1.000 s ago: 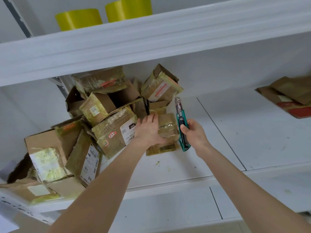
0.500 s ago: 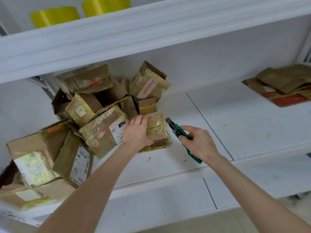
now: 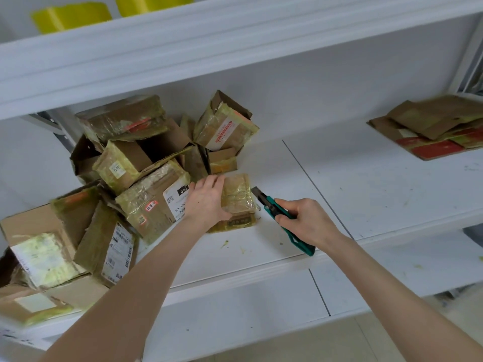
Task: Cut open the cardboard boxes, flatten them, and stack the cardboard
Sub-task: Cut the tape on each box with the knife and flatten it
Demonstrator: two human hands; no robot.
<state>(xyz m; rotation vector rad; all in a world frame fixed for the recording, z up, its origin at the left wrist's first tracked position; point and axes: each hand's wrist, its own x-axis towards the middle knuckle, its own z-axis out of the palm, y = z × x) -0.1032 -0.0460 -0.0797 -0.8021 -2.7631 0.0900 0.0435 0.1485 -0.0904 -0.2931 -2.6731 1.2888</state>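
Observation:
A small taped cardboard box point(image 3: 239, 197) lies on the white shelf point(image 3: 300, 184) at the right edge of a heap of several taped boxes point(image 3: 136, 178). My left hand point(image 3: 206, 201) holds this small box from its left side, fingers over the top and thumb curled at its front. My right hand point(image 3: 307, 222) grips a green utility knife point(image 3: 279, 215). The knife's blade tip touches the box's upper right corner. A stack of flattened cardboard point(image 3: 436, 131) lies at the far right of the shelf.
Two yellow-green containers point(image 3: 70, 18) stand on the upper shelf. The upper shelf's front edge point(image 3: 235, 48) overhangs the work area. Small scraps dot the shelf in front of the box. A lower shelf point(image 3: 235, 309) runs beneath.
My right hand has swung the knife down from upright to slanted, with the blade now at the small box's right corner. My left hand has stayed on the box.

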